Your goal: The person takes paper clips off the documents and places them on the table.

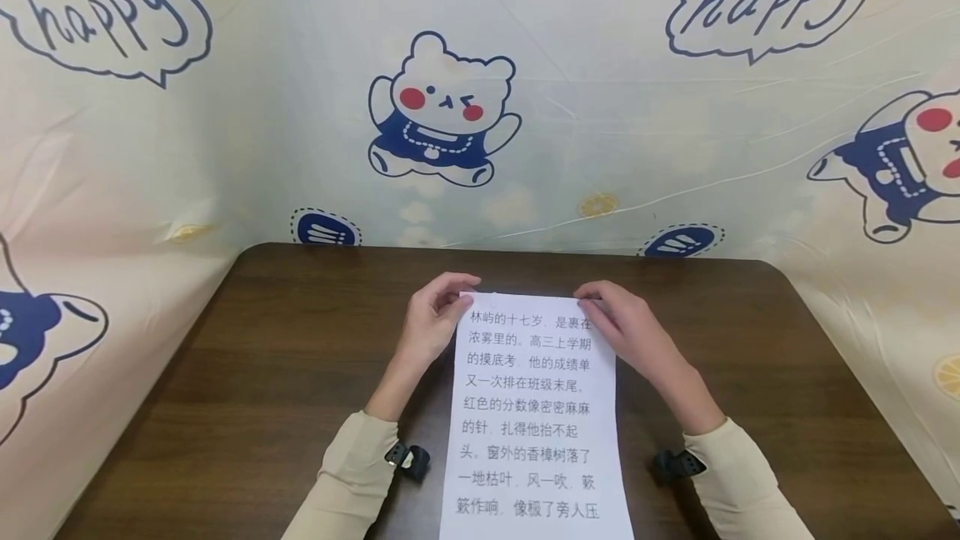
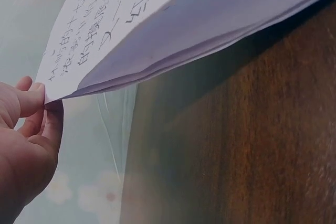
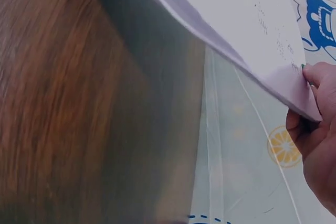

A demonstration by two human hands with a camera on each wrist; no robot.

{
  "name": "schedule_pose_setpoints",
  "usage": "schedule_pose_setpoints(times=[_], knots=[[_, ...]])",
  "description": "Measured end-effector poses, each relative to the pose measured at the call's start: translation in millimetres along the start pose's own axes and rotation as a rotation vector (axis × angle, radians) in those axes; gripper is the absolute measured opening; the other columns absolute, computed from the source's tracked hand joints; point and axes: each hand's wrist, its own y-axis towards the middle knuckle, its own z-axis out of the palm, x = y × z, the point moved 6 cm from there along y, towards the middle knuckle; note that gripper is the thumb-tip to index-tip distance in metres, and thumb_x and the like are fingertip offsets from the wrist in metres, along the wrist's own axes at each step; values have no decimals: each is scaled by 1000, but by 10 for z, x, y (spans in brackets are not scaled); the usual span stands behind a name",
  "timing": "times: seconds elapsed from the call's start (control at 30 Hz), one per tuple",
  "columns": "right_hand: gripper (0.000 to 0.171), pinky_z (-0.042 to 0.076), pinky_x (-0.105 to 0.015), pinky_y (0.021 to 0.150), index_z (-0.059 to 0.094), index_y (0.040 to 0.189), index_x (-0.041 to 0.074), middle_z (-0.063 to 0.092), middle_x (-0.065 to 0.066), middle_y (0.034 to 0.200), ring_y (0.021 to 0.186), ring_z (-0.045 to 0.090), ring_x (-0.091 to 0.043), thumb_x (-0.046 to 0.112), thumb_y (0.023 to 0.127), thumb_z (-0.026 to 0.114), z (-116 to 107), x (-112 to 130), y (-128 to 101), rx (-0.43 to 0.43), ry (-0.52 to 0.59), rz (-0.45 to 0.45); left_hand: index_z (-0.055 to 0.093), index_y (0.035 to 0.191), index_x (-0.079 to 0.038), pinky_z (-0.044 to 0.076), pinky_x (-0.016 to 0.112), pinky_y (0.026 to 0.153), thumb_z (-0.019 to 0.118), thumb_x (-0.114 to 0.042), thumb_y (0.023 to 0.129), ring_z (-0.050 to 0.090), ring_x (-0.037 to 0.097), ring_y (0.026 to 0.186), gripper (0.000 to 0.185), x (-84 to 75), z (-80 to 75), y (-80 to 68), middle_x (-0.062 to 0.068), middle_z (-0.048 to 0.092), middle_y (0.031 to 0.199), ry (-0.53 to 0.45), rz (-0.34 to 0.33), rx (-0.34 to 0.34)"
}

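Printed sheets of paper (image 1: 528,407) with large Chinese characters hang in front of the person, the text facing the head camera. The left hand (image 1: 435,315) pinches the top left corner between thumb and fingers. At the top right corner, the right hand (image 1: 633,327) grips the paper the same way. In the left wrist view, the thumb lies on the printed face of the paper (image 2: 100,40), with fingers behind it. More than one layer shows along the edge of the paper (image 3: 226,51) in the right wrist view. The sheets' lower end runs out of the head view.
A dark brown wooden table (image 1: 300,357) lies beneath the hands. Behind and beside it hangs a pale cloth (image 1: 585,132) printed with cartoon bears and the word "happy". Black straps with small devices (image 1: 408,458) sit at both wrists, over beige sleeves (image 1: 345,473).
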Motion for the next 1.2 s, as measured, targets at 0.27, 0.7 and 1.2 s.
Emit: schedule_pose_setpoints(times=[0.27,0.7,1.2], knots=[[24,57,-38,80,64,122,10,72,-9,115,93,66,-18,13,98,64,-32,43,-21,-78,8,2,72,116,-13,49,17,74,65,0,94,61,22,89,26,3,1,-14,17,71,114,-9,6,16],[25,55,-26,88,67,122,10,72,-8,117,101,69,-20,10,97,65,-39,56,-26,-192,3,-50,72,116,-13,51,17,78,66,1,94,63,21,92,26,8,-14,-14,12,72,112,-17,5,-2],[23,40,-4,92,68,121,11,73,-7,119,107,67,-19,15,98,65,-31,10,-49,-270,121,39,75,104,-14,48,18,70,68,-7,95,61,20,84,14,39,-4,-13,8,73,99,26,-20,-36]])
